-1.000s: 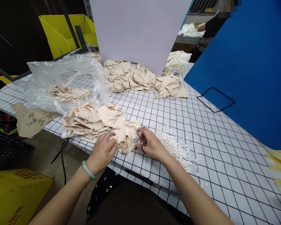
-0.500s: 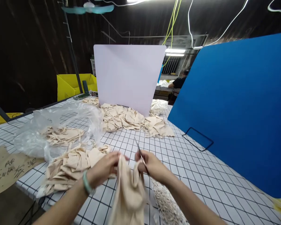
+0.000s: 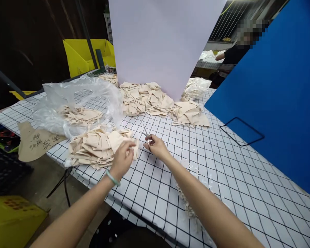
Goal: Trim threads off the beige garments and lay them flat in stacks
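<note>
My right grip [image 3: 157, 148] is curled around the scissors [image 3: 145, 133], their slim blades parted and pointing away from me over the checked worktop [image 3: 150, 186]. My left grip [image 3: 122, 158] (pale green bangle [image 3: 113, 177] at the wrist) is at the right end of the near beige cloth heap [image 3: 91, 146]; whether it pinches any fabric, I cannot tell.

Open room on the surface [image 3: 250, 182] runs from the near edge, right of the left cloth pile [image 3: 91, 146], toward the far cloth heap [image 3: 144, 98]; scissors [image 3: 145, 133] in the right hand [image 3: 155, 146] jut into it. Behind the heap, a lilac board [image 3: 157, 41] blocks passage; a blue board [image 3: 279, 100] walls the far right, a plastic bag [image 3: 116, 100] the left.
</note>
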`<state>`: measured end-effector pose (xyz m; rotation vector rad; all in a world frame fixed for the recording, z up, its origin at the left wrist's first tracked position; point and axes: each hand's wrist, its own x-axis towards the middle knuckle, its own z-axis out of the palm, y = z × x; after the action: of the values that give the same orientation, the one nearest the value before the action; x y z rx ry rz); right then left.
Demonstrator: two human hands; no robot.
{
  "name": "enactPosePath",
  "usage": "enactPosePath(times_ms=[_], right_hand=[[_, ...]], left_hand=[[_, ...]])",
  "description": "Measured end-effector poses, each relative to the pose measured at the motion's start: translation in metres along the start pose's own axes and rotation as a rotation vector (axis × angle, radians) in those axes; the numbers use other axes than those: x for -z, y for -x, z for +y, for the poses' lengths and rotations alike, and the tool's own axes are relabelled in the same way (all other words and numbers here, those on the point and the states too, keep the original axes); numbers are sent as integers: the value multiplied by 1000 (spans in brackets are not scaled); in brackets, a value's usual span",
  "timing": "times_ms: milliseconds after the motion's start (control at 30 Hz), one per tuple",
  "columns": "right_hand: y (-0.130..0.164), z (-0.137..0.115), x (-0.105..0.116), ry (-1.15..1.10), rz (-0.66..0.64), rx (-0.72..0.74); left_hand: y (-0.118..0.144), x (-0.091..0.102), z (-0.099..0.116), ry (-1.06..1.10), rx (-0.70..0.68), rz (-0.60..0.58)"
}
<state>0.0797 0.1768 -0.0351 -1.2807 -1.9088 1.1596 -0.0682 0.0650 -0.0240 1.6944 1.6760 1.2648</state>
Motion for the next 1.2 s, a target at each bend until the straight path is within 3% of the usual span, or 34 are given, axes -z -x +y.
enactPosePath(times_ms=[100,167,233,333,400,500,600,733,900,967,1100,1200], right_hand=[[-8,2,-38,-2,1,31],[-10,-9,-37,4,11,58],[4,-20,-20,0,32,84],[59,-29,9,-76,34,120],[107,-30,12,-167,-33,99],[167,-25,-12,-274,-188,100],[197,-19,-38,-313,-313,51],[203,-15,-34,-295,-306,-54],[193,-10,-5,-287,-88,-89],[190,-6,2,-272,-29,-114],[188,3,10,-239,75,-157],[178,7,15,-182,145,-150]], left_hand=[[52,-8,-7,-56,-101,-136],[63,-3,-2,-91,-163,-154],[61,8,3,-130,-180,-66],[50,22,6,-142,-177,79],[44,23,5,-88,-143,107],[36,16,-4,-66,-36,56],[18,13,-20,-243,-95,20],[-22,10,-33,-456,-285,-67],[-73,-22,-32,-500,-362,-478],[-88,-34,-30,-462,-373,-562],[-101,-33,-22,-400,-369,-504],[-91,-23,-14,-354,-364,-325]])
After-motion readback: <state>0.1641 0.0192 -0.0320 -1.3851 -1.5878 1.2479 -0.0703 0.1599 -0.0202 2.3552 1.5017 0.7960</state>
